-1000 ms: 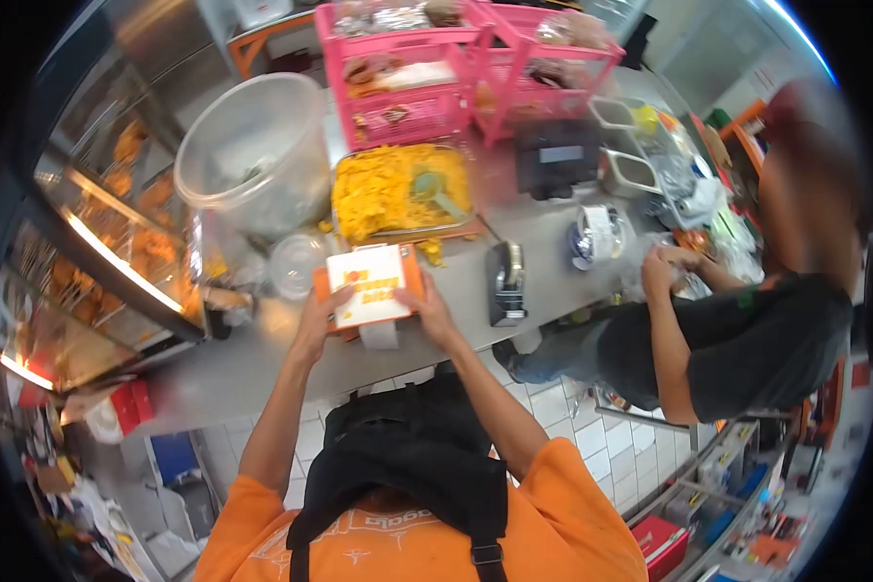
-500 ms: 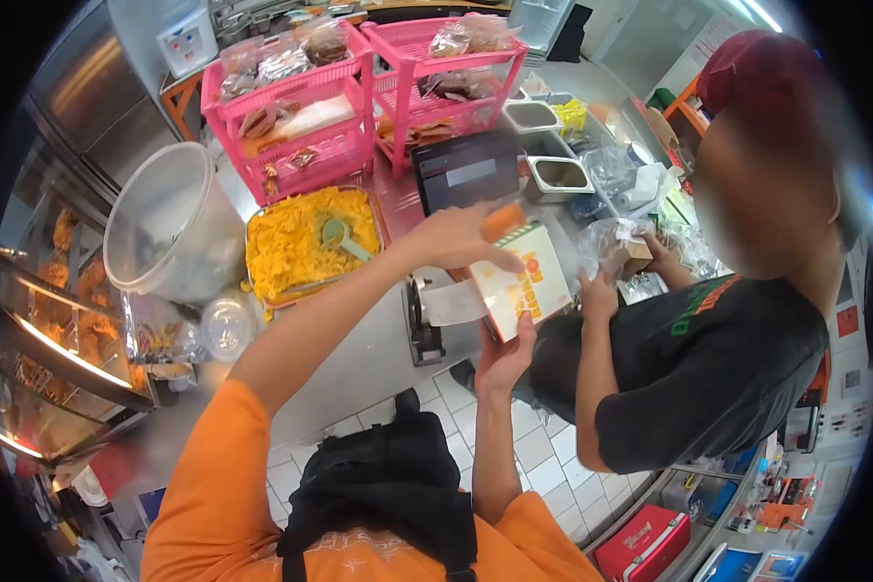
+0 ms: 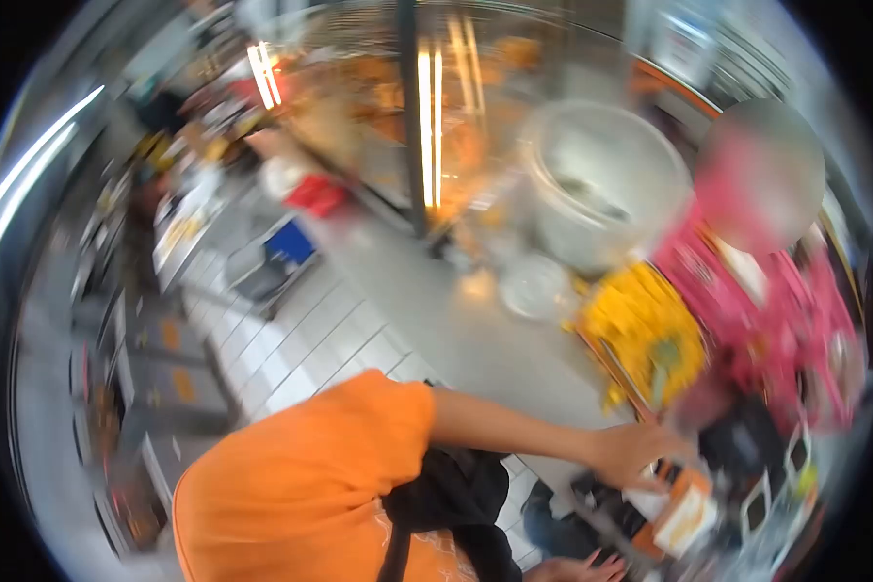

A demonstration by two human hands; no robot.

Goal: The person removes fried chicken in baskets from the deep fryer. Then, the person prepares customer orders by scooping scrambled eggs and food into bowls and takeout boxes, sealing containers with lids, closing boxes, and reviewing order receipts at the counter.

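My left hand reaches to the lower right, its fingers curled at the top of a small white-and-orange printed carton. Blur hides the exact fingertip contact. Beneath it, at the bottom edge, my right hand shows with fingers stretched out and apart, beside the carton. A dark device sits just beyond the carton. Above my left forearm lies a tray of yellow food, with a pale green scoop resting in it.
A large clear tub stands behind the tray, near a clear round container. Pink racks rise to the right. A lit glass food cabinet lines the back. Left of the metal counter is a tiled floor.
My view has swung left, so the counter and carton now appear farther right, blurred. The co-worker is no longer plainly visible. My right hand has come away from the carton's underside.
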